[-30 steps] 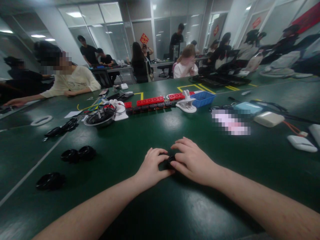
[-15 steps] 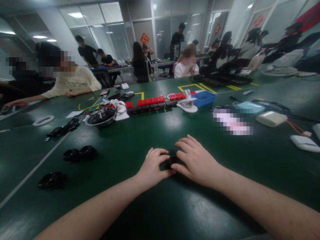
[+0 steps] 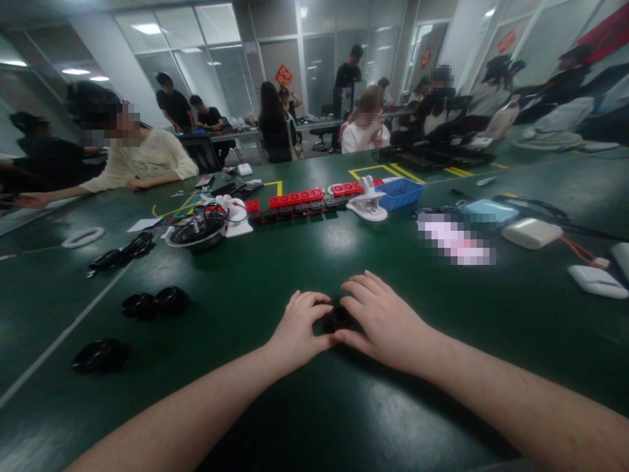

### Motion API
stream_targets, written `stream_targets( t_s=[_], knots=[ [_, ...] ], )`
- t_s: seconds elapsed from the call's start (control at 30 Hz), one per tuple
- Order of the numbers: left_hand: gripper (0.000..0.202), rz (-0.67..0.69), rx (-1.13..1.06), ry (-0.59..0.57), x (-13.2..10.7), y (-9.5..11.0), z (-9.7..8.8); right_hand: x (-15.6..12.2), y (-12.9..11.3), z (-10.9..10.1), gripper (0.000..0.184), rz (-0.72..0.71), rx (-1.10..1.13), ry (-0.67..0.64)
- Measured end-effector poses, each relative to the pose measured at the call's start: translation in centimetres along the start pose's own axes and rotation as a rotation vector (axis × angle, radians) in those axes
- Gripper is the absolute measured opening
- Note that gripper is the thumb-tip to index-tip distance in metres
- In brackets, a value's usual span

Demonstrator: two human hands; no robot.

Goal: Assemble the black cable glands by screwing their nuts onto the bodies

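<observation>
A small black coil-like thing (image 3: 339, 317) with a round hole in its top rests on the green table (image 3: 304, 262), between my two hands. My left hand (image 3: 299, 326) curls round its left side, thumb in front and fingers behind. From the right, the thumb and fingers of my right hand (image 3: 383, 322) close about it, with the thumb tips of both hands almost meeting. My fingers hide much of its sides. To the left lie bundles of black coiled cable, one pair (image 3: 156, 303) and a nearer bundle (image 3: 101, 355).
Farther back stand a metal bowl (image 3: 196, 235) of dark cables, a row of red blocks (image 3: 295, 197), a white clamp-like stand (image 3: 367, 204) and a blue bin (image 3: 400, 193). A white power bank (image 3: 531, 233) lies right. A person (image 3: 147, 157) sits at the far left.
My right hand has shifted slightly down and left, and its fingers have moved a little on the black thing. My left hand looks almost unmoved.
</observation>
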State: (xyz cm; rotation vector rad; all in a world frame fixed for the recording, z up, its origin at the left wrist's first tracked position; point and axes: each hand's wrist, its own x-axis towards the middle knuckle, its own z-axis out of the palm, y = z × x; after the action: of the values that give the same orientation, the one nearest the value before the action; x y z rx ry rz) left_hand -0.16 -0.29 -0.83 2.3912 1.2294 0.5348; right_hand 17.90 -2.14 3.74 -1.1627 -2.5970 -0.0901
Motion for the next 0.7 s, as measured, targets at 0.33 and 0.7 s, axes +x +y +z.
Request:
stream_targets(
  t_s=[0.33, 0.7],
  knots=[
    [0.027, 0.009, 0.004, 0.022, -0.06, -0.23, 0.46, 0.09, 0.14, 0.56, 0.022, 0.035, 0.056, 0.004],
    [0.024, 0.003, -0.023, -0.003, 0.01, -0.16, 0.17, 0.1, 0.31, 0.59, 0.028, 0.087, 0.133, 0.017]
  ],
)
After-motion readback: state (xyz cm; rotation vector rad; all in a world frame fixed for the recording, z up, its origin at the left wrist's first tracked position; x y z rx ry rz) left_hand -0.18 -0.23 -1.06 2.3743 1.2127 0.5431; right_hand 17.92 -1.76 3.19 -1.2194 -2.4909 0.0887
